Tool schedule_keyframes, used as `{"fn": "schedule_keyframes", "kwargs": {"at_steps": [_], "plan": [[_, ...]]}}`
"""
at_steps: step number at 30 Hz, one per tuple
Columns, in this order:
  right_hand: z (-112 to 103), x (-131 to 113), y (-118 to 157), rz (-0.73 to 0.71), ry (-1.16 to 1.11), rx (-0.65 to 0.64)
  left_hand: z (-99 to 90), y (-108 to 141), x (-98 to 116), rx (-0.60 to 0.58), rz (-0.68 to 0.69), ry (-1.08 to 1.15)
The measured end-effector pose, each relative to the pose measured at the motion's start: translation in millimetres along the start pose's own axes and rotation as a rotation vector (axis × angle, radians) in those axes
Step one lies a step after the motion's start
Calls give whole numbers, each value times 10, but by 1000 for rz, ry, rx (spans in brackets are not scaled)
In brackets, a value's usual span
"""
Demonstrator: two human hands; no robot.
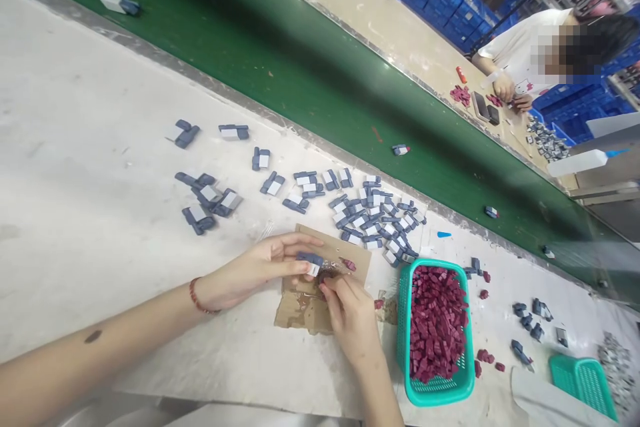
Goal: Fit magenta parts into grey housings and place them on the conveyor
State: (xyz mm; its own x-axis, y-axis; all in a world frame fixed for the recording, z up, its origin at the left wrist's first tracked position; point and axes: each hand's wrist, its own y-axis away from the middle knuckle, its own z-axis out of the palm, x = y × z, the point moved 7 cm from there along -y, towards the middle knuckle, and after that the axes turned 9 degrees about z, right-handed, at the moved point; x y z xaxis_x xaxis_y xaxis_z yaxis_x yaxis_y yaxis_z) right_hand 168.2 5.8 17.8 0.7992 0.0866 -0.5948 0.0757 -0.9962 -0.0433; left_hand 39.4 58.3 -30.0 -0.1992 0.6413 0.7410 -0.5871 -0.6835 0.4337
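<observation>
Hands meeting over cardboard scrap (pixel 305 307) | left hand (pixel 250 270) pinching grey-white clip (pixel 310 261) by its long sides | right hand (pixel 350 317) fingertips closing on small maroon piece (pixel 327 275) against it | both looking light, rigid, easy to fumble

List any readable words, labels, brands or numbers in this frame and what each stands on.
None can be read.
The co-worker's shirt has a cartoon print, with no legible letters.
The grey parts, green basket and cardboard show no text.
</observation>
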Motion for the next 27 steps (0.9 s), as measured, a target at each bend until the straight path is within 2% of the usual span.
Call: {"fn": "schedule_keyframes", "kwargs": {"at_steps": [4, 7, 12, 14, 17, 19, 22, 27], "plan": [[-18, 25, -5, 26, -13, 15, 52, -2, -50, -77, -26, 52], [1, 54, -7, 83, -56, -42, 114, -5, -83, -146, -30, 62], [-59, 109, -20, 185, -154, -32, 202, 27, -60, -256, 83, -183], [-105, 179, -7, 278, -268, -3, 225, 56, -48, -290, 150, -294], [-144, 306, 48, 475, -559, 72, 236, 84, -29, -312, 286, -481], [-140, 332, 74, 554, -736, 129, 248, 91, -22, -329, 367, -592], [-84, 270, 41, 563, -865, 131, 270, 85, -15, -355, 429, -675], [10, 214, -29, 561, -916, 100, 297, 87, 3, -383, 439, -711]]}}
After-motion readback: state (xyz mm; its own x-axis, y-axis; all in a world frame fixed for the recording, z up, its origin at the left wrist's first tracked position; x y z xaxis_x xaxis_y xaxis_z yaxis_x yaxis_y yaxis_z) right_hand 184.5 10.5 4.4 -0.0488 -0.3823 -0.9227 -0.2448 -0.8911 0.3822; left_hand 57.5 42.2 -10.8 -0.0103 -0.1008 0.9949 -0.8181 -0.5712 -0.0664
